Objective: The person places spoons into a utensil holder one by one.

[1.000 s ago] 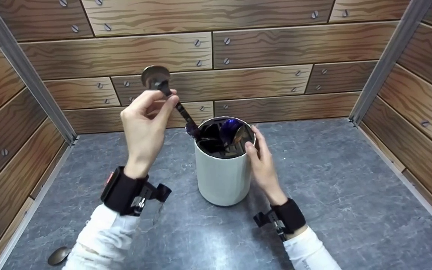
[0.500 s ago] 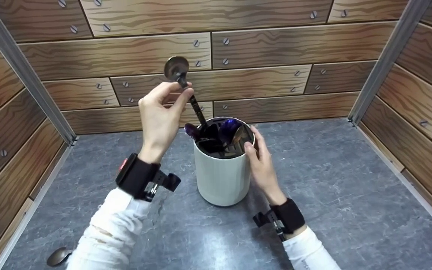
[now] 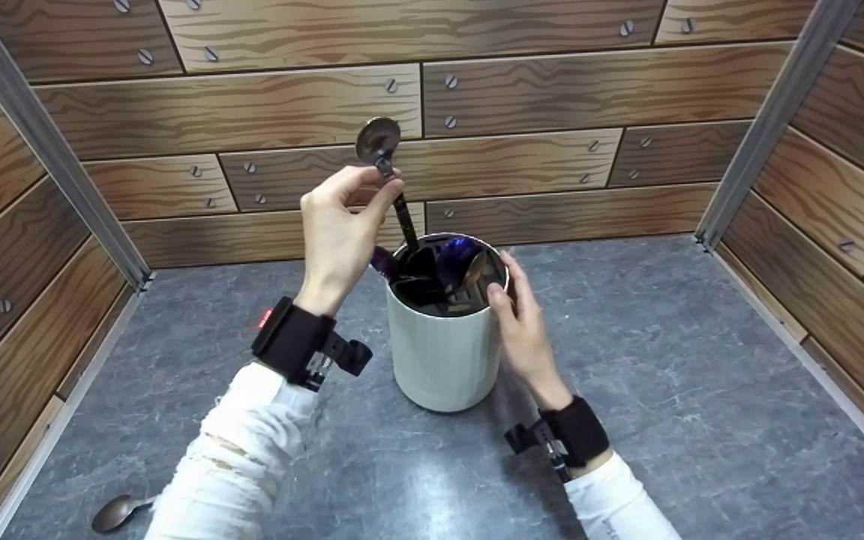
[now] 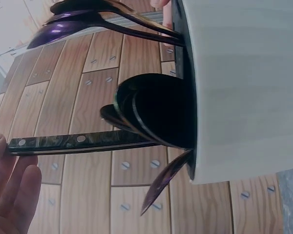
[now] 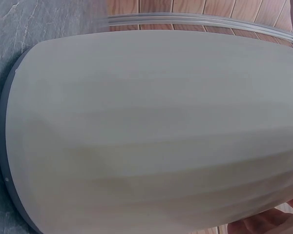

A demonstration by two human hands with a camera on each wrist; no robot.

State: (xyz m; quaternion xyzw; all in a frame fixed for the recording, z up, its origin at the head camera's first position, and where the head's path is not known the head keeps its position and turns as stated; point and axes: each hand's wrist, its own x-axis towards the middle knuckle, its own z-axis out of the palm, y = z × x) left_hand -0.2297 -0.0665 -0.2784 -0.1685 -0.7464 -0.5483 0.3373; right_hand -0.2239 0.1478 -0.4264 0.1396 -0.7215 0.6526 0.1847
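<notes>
In the head view my left hand (image 3: 342, 225) pinches a dark spoon (image 3: 378, 140) between thumb and fingers just below its round bowl. Its bowl points up, and the black handle runs down into the back left of a white utensil holder (image 3: 443, 360). The left wrist view shows that riveted handle (image 4: 80, 140) reaching in at the holder's mouth, the lower end hidden. My right hand (image 3: 528, 330) grips the holder's upper right side, thumb at the front and fingers behind. Several dark and purple spoons (image 3: 456, 259) stand bowl-up inside the holder.
A small spoon (image 3: 113, 514) lies on the grey marbled tabletop (image 3: 664, 375) at the front left, partly behind the left sleeve. Wood-patterned panels (image 3: 552, 90) wall in the back and both sides.
My left hand has moved right with the spoon, bringing its handle from the holder's left edge to inside the mouth. The right hand and the holder have stayed in place.
</notes>
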